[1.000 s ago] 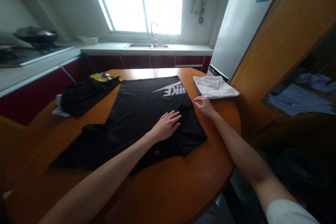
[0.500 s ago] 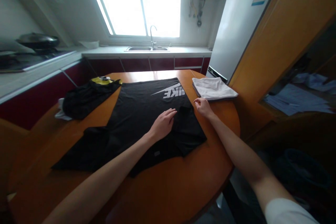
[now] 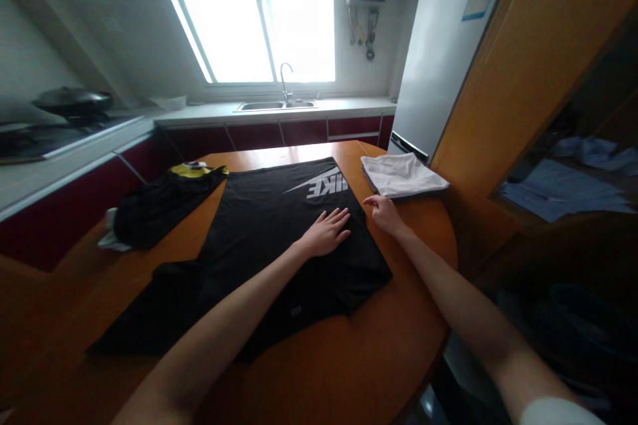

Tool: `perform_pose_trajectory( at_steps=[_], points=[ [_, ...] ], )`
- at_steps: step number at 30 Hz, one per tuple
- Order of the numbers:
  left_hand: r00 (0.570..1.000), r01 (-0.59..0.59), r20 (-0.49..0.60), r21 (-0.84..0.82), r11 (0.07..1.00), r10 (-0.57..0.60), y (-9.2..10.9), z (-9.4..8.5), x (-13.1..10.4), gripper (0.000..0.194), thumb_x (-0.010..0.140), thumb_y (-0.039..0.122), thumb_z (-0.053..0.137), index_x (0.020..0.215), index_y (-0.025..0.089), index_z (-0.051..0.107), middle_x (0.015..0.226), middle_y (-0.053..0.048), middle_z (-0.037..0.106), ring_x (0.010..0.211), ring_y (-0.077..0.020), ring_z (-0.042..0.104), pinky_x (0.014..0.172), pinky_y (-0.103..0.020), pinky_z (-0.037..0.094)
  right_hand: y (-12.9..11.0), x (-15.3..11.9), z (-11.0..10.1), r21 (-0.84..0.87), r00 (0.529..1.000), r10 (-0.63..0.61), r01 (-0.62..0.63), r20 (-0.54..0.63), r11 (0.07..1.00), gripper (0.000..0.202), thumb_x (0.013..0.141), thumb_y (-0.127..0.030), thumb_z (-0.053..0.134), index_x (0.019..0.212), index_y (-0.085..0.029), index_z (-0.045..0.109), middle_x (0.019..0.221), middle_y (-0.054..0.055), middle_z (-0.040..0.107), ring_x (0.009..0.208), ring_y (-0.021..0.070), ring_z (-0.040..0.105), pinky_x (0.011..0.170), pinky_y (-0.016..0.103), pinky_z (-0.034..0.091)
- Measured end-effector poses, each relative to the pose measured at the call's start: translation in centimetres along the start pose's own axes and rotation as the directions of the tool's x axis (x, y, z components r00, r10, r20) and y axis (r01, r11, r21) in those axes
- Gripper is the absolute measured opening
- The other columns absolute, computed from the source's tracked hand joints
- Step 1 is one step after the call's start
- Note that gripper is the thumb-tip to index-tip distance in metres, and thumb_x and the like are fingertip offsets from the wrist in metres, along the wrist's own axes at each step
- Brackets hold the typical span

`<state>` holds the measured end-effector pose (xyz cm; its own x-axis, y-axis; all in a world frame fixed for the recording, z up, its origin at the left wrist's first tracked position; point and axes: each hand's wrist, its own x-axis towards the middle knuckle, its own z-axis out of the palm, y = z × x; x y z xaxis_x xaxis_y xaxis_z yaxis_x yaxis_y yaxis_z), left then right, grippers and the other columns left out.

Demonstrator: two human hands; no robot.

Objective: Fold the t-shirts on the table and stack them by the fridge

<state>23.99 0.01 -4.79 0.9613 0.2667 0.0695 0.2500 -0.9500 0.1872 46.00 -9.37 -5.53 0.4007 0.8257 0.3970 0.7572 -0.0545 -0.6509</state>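
Observation:
A black T-shirt (image 3: 259, 232) with white lettering is spread on the orange-brown wooden table (image 3: 319, 372). My left hand (image 3: 326, 232) rests on the shirt's right part below the lettering, palm down with fingers apart. Just beyond the shirt's right edge is my right hand (image 3: 383, 212), its index finger pointing toward the cloth and the other fingers curled. Whether that hand pinches anything cannot be made out.
Folded light cloths (image 3: 403, 174) lie stacked at the table's back right. A dark bundle of clothing (image 3: 154, 209) with yellow parts lies at the left. Beyond stand a counter with a sink (image 3: 264, 106), a stove with a pan (image 3: 72, 99) and a fridge (image 3: 438, 53).
My left hand has moved slightly right and its fingers have spread on the cloth. The raised fold near it now lies flat. My right index finger has extended. The view has tilted up slightly.

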Motion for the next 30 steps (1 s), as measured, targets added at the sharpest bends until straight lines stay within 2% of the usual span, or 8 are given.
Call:
perform_pose_trajectory(
  at_steps=[5,9,13,16,21,23,26,30],
  points=[
    [1.000,-0.005,-0.006,-0.016,1.000,0.005,-0.7,0.8,-0.3,0.059,0.107,0.049,0.029,0.160,0.025,0.030,0.168,-0.004,0.022,0.156,-0.0272,0.017,0.125,-0.053,0.014,-0.9,-0.3,-0.2,-0.061,0.993,-0.041,0.048,0.112,0.997,0.050,0.090,-0.011,0.036,0.125,-0.015,0.070,0.130,0.010,0.070,0.125,0.0194,0.062,0.111,0.032,0.044],
    [1.000,-0.030,-0.004,-0.033,0.999,0.030,-1.0,0.8,-0.2,0.060,0.105,0.045,0.034,0.161,0.025,0.027,0.168,-0.005,0.021,0.157,-0.0265,0.013,0.125,-0.052,0.013,-2.3,-1.5,0.7,-0.232,0.925,0.014,0.081,0.380,0.969,0.059,0.100,-0.035,0.038,0.155,-0.013,0.042,0.163,0.011,0.035,0.153,0.0249,0.026,0.125,0.049,0.021],
    [1.000,-0.023,0.008,-0.025,0.999,0.023,-1.3,0.7,-0.5,0.065,0.103,0.048,0.039,0.161,0.024,0.026,0.169,-0.005,0.018,0.157,-0.0294,0.010,0.124,-0.059,0.008,-2.7,-2.3,1.1,-0.385,0.836,0.131,0.101,0.532,0.917,0.082,0.098,-0.061,0.039,0.163,-0.016,0.019,0.170,0.008,0.009,0.157,0.0286,0.001,0.123,0.062,0.002],
    [0.999,-0.034,-0.003,-0.019,0.999,0.034,-1.4,0.5,-0.8,0.068,0.102,0.052,0.040,0.162,0.024,0.025,0.169,-0.005,0.018,0.157,-0.0299,0.009,0.124,-0.061,0.007,-2.4,-1.8,0.4,-0.360,0.839,0.125,0.089,0.530,0.929,0.086,0.098,-0.067,0.034,0.164,-0.018,0.011,0.170,0.008,0.004,0.157,0.0278,0.001,0.124,0.061,0.003],
    [1.000,-0.030,0.005,0.011,1.000,0.030,-1.2,0.2,-1.0,0.058,0.105,0.039,0.030,0.161,0.025,0.026,0.169,-0.005,0.020,0.157,-0.0278,0.011,0.123,-0.061,0.009,-2.7,-1.7,-0.9,-0.278,0.928,0.007,0.104,0.372,0.955,0.076,0.103,-0.061,0.023,0.165,-0.017,0.012,0.170,0.012,0.010,0.157,0.0267,0.005,0.124,0.058,0.008],
    [1.000,-0.026,0.016,0.030,0.999,0.026,-1.0,0.1,-1.0,0.058,0.105,0.033,0.029,0.162,0.023,0.025,0.169,-0.005,0.020,0.157,-0.0275,0.011,0.123,-0.061,0.011,-3.4,-3.2,-1.1,-0.254,0.896,-0.058,0.187,0.441,0.949,0.075,0.103,-0.060,0.024,0.165,-0.019,0.013,0.170,0.012,0.011,0.157,0.0260,0.006,0.124,0.057,0.009],
    [0.999,-0.030,0.018,0.055,0.998,0.029,-1.0,0.2,-0.9,0.059,0.104,0.030,0.030,0.162,0.022,0.024,0.169,-0.006,0.019,0.157,-0.0278,0.012,0.123,-0.061,0.014,-4.5,-6.7,-1.4,-0.249,0.805,-0.099,0.295,0.585,0.922,0.075,0.103,-0.060,0.029,0.164,-0.020,0.013,0.170,0.011,0.010,0.157,0.0254,0.006,0.125,0.056,0.006],
    [0.999,-0.032,0.011,0.075,0.997,0.032,-1.1,0.4,-0.8,0.059,0.104,0.030,0.029,0.162,0.022,0.024,0.169,-0.004,0.017,0.157,-0.0291,0.012,0.123,-0.060,0.015,-5.7,-11.3,-2.7,-0.252,0.753,-0.099,0.337,0.651,0.907,0.074,0.103,-0.059,0.030,0.164,-0.022,0.011,0.170,0.009,0.005,0.157,0.0250,0.002,0.125,0.056,0.005]
  ],
)
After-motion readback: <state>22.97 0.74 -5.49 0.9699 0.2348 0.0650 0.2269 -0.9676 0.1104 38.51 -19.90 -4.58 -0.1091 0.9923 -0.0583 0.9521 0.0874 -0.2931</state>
